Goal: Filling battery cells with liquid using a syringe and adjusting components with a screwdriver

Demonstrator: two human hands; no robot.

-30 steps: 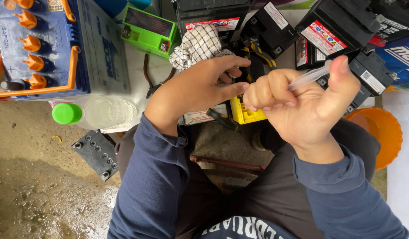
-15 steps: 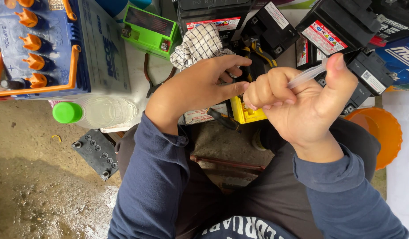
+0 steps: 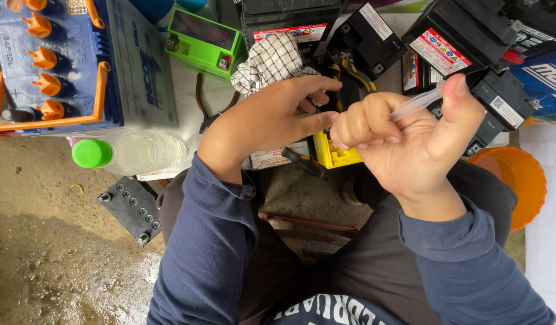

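My right hand grips a clear plastic syringe, fingers wrapped round the barrel and the thumb pressed on its plunger end. My left hand rests over a small yellow-topped battery, fingers curled on something hidden beneath; what it holds I cannot tell. The syringe's tip is hidden between the two hands. A checked cloth lies just beyond my left hand.
A large blue battery with orange caps stands at the far left, a green battery behind. Several black batteries crowd the back right. A clear bottle with green cap, pliers, an orange bowl and a black lid lie around.
My right thumb has shifted slightly left and down on the syringe's plunger end. My left hand has stayed still.
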